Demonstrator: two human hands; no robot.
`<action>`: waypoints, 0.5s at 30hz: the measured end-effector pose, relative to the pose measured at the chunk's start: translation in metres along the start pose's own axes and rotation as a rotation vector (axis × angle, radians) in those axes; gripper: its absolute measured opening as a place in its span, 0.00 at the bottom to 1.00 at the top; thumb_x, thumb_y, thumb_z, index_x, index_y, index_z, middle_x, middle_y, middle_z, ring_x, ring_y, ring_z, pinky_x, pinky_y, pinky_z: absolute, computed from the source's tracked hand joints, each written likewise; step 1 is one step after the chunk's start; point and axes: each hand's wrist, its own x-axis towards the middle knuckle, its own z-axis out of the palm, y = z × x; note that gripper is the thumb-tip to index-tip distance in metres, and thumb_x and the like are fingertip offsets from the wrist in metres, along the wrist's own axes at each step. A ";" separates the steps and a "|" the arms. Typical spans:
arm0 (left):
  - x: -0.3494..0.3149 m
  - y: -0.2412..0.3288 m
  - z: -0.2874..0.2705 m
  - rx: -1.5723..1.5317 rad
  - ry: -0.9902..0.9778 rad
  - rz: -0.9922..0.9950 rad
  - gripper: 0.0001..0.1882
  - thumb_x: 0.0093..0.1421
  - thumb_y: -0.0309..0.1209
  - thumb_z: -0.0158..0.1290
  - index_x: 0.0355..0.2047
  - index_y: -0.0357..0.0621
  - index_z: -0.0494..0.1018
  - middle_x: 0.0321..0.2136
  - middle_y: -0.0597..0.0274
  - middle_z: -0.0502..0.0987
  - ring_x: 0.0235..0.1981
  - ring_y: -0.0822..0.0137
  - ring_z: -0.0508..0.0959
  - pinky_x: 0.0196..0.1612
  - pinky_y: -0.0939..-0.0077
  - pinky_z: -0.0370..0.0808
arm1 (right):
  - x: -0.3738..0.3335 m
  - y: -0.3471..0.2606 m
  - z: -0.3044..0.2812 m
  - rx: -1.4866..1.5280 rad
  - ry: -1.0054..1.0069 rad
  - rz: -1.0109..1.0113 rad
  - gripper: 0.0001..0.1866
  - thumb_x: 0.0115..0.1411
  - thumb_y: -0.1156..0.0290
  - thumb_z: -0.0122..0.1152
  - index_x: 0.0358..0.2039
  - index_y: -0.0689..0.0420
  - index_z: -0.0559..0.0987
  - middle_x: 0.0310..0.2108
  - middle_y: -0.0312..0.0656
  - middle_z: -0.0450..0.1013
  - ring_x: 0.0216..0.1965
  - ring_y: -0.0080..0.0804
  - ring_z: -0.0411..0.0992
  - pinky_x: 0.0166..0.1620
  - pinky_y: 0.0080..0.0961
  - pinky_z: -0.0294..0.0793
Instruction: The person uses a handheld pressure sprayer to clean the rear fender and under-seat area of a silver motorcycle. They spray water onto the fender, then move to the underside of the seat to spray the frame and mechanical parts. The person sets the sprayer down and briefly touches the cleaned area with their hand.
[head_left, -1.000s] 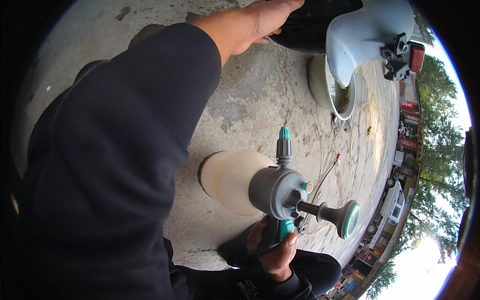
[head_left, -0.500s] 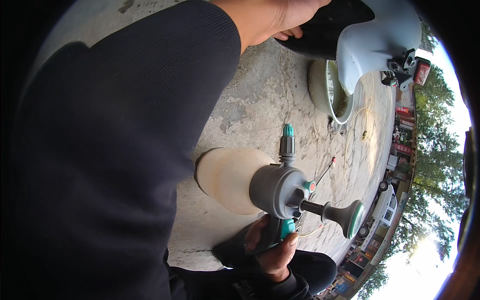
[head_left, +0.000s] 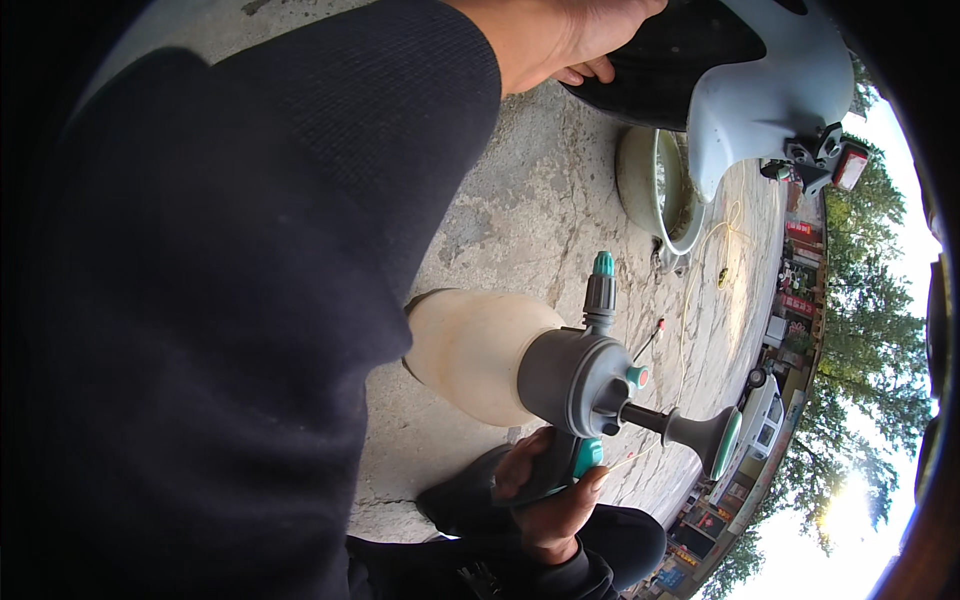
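A pump spray bottle (head_left: pixel 480 350) with a cloudy off-white tank, grey collar and teal nozzle lies sideways across the middle of the picture. My right hand (head_left: pixel 545 490) is closed around its grey handle, thumb near the teal trigger. The plunger knob points to the right, and the nozzle points toward the upper edge. At the top, my left hand (head_left: pixel 575 45) grips the edge of a curved black and silver panel (head_left: pixel 770 95), which looks like a vehicle's mudguard. Some of its fingertips show at the black edge; the rest are cut off or hidden. A red lamp (head_left: pixel 850 168) sits on the panel's bracket.
Behind the panel stands a pale green basin (head_left: pixel 645 185) with liquid in it. A thin yellow hose (head_left: pixel 715 250) trails over cracked concrete (head_left: pixel 520 180). A white vehicle (head_left: pixel 757 430), stalls and trees (head_left: pixel 880 300) line the right side. A dark sleeve (head_left: pixel 240 300) fills the left.
The spray bottle has shifted slightly right in the picture, still in my right hand. The panel and my left hand also appear a little farther right; both grips look the same.
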 end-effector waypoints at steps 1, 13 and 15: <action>-0.001 -0.001 -0.001 0.002 0.001 -0.002 0.46 0.72 0.67 0.28 0.76 0.45 0.53 0.72 0.45 0.63 0.69 0.44 0.67 0.70 0.49 0.61 | 0.000 -0.001 0.000 -0.011 -0.001 -0.006 0.48 0.58 0.19 0.48 0.46 0.59 0.71 0.26 0.42 0.69 0.24 0.36 0.69 0.27 0.31 0.70; -0.015 -0.003 -0.001 0.013 -0.010 0.036 0.46 0.72 0.67 0.27 0.77 0.45 0.51 0.72 0.43 0.62 0.70 0.44 0.67 0.71 0.50 0.61 | 0.002 -0.003 0.003 -0.050 0.006 -0.029 0.47 0.59 0.18 0.47 0.45 0.59 0.70 0.25 0.41 0.68 0.23 0.34 0.68 0.26 0.30 0.69; -0.020 -0.005 -0.003 0.023 -0.027 0.082 0.46 0.72 0.67 0.27 0.77 0.45 0.51 0.72 0.42 0.62 0.69 0.44 0.67 0.71 0.50 0.61 | 0.002 -0.003 0.004 -0.055 0.005 -0.034 0.47 0.59 0.19 0.46 0.45 0.58 0.70 0.25 0.41 0.68 0.23 0.34 0.68 0.25 0.30 0.69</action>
